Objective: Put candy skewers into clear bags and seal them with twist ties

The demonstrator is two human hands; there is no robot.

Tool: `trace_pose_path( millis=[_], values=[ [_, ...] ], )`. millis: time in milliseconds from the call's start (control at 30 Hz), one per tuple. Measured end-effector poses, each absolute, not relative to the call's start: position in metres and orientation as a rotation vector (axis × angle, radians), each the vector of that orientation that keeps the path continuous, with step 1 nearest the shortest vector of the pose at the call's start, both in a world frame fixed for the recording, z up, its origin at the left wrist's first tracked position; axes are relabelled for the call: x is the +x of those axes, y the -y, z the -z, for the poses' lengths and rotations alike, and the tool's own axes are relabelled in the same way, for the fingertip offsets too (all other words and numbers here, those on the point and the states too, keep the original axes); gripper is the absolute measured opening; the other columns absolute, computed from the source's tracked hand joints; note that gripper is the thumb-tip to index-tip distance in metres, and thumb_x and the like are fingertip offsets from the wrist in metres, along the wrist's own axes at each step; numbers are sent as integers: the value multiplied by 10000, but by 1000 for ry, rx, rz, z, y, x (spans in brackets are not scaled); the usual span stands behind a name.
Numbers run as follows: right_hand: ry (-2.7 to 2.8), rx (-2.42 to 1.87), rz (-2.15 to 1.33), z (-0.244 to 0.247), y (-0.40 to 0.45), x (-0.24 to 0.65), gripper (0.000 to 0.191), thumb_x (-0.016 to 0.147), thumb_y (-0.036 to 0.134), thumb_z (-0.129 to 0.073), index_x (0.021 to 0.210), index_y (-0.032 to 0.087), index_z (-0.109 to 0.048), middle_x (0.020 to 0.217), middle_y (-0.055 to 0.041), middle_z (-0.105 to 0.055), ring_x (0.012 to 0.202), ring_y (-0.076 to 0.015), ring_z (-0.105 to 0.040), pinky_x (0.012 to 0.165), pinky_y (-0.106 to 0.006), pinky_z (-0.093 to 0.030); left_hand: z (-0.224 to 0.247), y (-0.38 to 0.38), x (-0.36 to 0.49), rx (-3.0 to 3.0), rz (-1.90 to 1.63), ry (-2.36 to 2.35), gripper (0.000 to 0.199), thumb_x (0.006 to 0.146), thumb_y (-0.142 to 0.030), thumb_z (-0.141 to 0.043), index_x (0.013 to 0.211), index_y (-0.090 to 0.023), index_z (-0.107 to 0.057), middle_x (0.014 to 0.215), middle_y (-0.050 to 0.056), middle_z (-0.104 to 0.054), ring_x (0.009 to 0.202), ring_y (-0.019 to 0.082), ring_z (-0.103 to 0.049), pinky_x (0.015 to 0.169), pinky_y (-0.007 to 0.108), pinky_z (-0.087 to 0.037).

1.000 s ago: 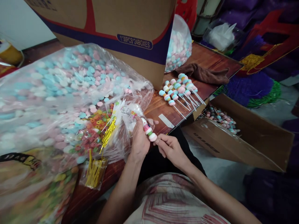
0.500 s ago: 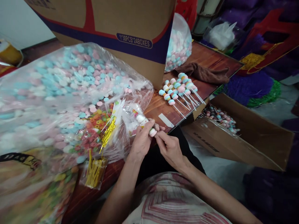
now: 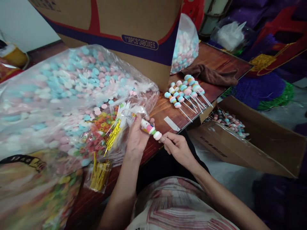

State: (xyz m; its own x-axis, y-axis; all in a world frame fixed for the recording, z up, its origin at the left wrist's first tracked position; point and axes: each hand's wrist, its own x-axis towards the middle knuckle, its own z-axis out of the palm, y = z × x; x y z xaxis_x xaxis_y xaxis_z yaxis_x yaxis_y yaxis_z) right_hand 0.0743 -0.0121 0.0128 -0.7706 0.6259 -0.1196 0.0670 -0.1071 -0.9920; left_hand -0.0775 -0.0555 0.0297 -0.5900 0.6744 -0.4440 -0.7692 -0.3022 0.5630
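Note:
My left hand [image 3: 139, 135] is wrapped round a small clear printed bag [image 3: 146, 125], which covers part of a marshmallow skewer. The skewer's white-and-pink end marshmallow [image 3: 157, 135] and a green ring sweet stick out of the bag toward my right hand [image 3: 174, 145]. My right fingertips are pinched just beyond that marshmallow, where the skewer's stick is hidden by them. Several finished-looking marshmallow skewers [image 3: 187, 91] lie on the table behind, their white sticks pointing to the lower right.
Left of my hands lie a large bag of pastel marshmallows [image 3: 72, 70], ring sweets [image 3: 105, 123], white sticks, and gold twist ties [image 3: 99, 175]. A big carton [image 3: 134, 19] stands behind. At the right, an open cardboard box [image 3: 240, 153] holds many skewers; a brown cloth [image 3: 211, 74] lies on the table.
My left hand has shifted left and up, bringing the bagged part of the skewer into view. My right hand stays at the skewer's lower end, slightly further right.

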Motion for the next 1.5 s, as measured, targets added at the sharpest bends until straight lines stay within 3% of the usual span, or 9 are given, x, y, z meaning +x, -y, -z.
trace_pose_path(
  millis=[167, 300, 633, 833, 967, 1100, 1233, 1367, 1500],
  values=[
    [1902, -741, -1861, -20, 4, 81, 276, 956, 372, -555, 768, 174, -600, 587, 42, -431, 520, -110, -366, 494, -235, -298, -25, 55, -75, -163, -2043, -1084, 294, 771, -350, -811, 790, -172, -578, 660, -43, -612, 578, 86, -616, 634, 226, -521],
    [2139, -684, -1451, -19, 0, 88, 240, 985, 293, -512, 801, 179, -615, 679, 11, -524, 588, -121, -434, 579, -253, -344, -25, 56, -71, -145, -2027, -1163, 314, 752, -368, -824, 797, -181, -576, 648, -45, -609, 582, 95, -619, 637, 237, -520],
    [2518, -444, -597, 3, 12, 75, 360, 1024, 122, -345, 793, 168, -617, 617, -17, -535, 520, -141, -421, 551, -275, -321, -21, 55, -60, -111, -1950, -1086, 318, 804, -400, -775, 786, -170, -558, 671, -17, -591, 607, 103, -595, 685, 269, -533],
    [2283, -587, -1134, 1, 20, 73, 252, 1036, 224, -428, 1045, 186, -677, 875, -68, -695, 712, -176, -620, 696, -261, -458, -20, 58, -62, -138, -1908, -1015, 300, 836, -392, -745, 792, -160, -560, 692, -6, -588, 622, 97, -590, 656, 245, -527],
    [2157, -680, -1436, -4, 17, 83, 246, 1025, 295, -485, 937, 182, -684, 786, -21, -656, 651, -152, -563, 640, -249, -433, -22, 58, -67, -118, -1900, -1036, 298, 831, -415, -744, 818, -169, -577, 703, -1, -618, 594, 106, -605, 579, 234, -504],
    [2174, -715, -1410, -2, 15, 82, 280, 1018, 301, -468, 841, 181, -648, 707, 1, -575, 591, -131, -475, 603, -246, -389, -23, 57, -60, -75, -1890, -1052, 300, 815, -385, -764, 739, -157, -584, 662, -8, -608, 619, 111, -620, 678, 269, -551],
    [2188, -691, -1276, 1, 18, 74, 248, 1020, 266, -443, 859, 191, -616, 738, -7, -571, 599, -130, -481, 629, -248, -393, -24, 61, -57, 71, -1804, -1019, 239, 785, -319, -796, 764, -147, -631, 671, 1, -640, 688, 144, -671, 787, 316, -566],
    [2131, -695, -1309, -4, 19, 75, 234, 1020, 264, -453, 854, 193, -601, 715, 0, -554, 582, -127, -466, 603, -246, -382, -25, 67, -66, 82, -1733, -1013, 297, 819, -417, -753, 863, -141, -650, 821, 76, -724, 821, 209, -718, 778, 335, -569],
    [2059, -761, -1301, -9, 15, 79, 231, 1018, 296, -465, 861, 194, -600, 690, 7, -543, 571, -130, -472, 595, -248, -389, -25, 70, -69, 70, -1885, -1124, 324, 839, -465, -716, 935, -165, -640, 939, 84, -738, 868, 195, -716, 758, 308, -564]
  ],
)
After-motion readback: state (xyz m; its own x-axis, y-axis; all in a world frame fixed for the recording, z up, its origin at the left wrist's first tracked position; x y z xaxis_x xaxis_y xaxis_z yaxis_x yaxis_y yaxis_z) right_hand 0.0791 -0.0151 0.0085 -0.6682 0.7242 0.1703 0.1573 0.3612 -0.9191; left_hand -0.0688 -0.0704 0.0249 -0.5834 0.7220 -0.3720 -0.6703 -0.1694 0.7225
